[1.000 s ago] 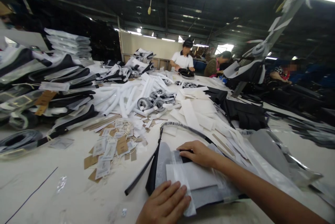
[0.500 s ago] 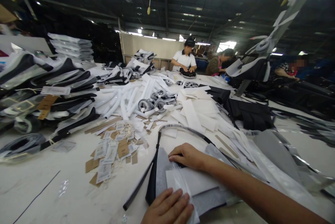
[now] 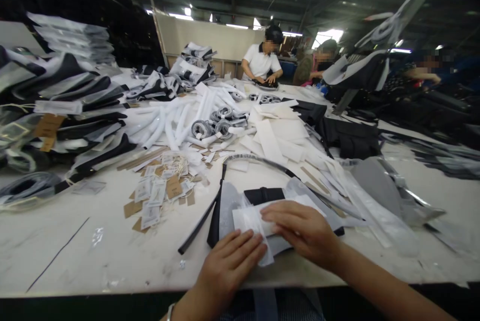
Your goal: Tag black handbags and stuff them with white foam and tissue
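- Fingers (image 3: pixel 245 249) of left hand (image 3: pixel 221 266) lie flat, grasping nothing.
- Right hand (image 3: pixel 315 233) half-curls over white sheet (image 3: pixel 243 218); grip unclear.
- Black panel (image 3: pixel 264 195): eleven o'clock from right hand, the nearer, lengthwise nine-to-three.

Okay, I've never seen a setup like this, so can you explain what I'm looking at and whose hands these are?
There is no robot here: these are the bare hands of a person wearing a camera on the head. Every picture comes from that camera, looking forward and down.

The left hand lies flat over clear plastic and a white sheet on a black bag-like item. The right hand rests on the sheet; whether it pinches it, I can't tell.

On the table are loose tags, coiled straps, white rolls and, to the left, a heap of wrapped black pieces. The person in white across the table is someone else.
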The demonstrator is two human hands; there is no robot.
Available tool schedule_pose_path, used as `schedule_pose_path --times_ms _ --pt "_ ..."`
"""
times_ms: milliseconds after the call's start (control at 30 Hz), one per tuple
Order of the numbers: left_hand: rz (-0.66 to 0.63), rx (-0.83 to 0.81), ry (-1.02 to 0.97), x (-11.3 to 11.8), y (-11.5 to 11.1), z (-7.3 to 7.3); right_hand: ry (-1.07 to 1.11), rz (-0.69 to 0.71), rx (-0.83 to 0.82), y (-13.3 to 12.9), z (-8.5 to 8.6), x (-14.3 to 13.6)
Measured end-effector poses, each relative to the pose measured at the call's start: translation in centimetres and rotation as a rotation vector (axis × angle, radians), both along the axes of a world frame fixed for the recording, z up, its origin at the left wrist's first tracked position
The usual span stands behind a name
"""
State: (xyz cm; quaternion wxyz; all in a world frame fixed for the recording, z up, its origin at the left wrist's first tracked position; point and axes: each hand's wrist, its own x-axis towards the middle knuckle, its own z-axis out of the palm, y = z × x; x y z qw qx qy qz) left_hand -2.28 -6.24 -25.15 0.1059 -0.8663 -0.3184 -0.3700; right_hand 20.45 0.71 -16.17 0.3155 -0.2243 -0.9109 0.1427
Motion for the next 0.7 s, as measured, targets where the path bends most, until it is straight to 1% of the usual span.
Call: schedule_pose_path --times_ms 67,133,167,233,300,333,400,500,567,700 --pt "-0.013 -0.05 -0.012 -0.1 -0.1 0.1 -0.032 0.061 0.083 -4.1 -1.0 2.2" --pt "-0.025 -0.081 -0.014 -0.1 -0.2 0.1 -0.186 0.092 0.17 -7.3 -3.0 3.9" --pt "-0.028 -0.092 -0.009 -0.2 -0.2 0.1 -0.272 0.092 0.211 -8.5 -4.3 4.3" --pt "-0.029 -0.101 0.004 -0.2 -0.2 0.0 -0.382 0.057 0.278 -9.9 -6.9 4.4" --pt "-0.024 -0.097 0.021 -0.2 -0.2 -0.1 -0.365 0.007 0.315 -10.1 -9.0 3.7" --pt "-0.019 -0.092 0.029 -0.3 -0.2 -0.1 -0.319 -0.007 0.322 -10.0 -9.7 3.2" --pt "-0.013 -0.079 0.048 -0.3 -0.3 -0.1 -0.202 -0.011 0.314 -9.7 -10.3 2.1" --pt "-0.008 -0.057 0.08 -0.5 -0.3 0.1 -0.051 -0.027 0.263 -9.7 -10.2 0.8" --pt "-0.005 -0.041 0.104 -0.6 -0.2 0.2 -0.001 -0.046 0.233 -10.0 -9.9 0.5" --pt "0.013 -0.016 0.112 -0.6 0.0 0.0 0.034 -0.02 0.221 -11.4 -9.8 0.6"
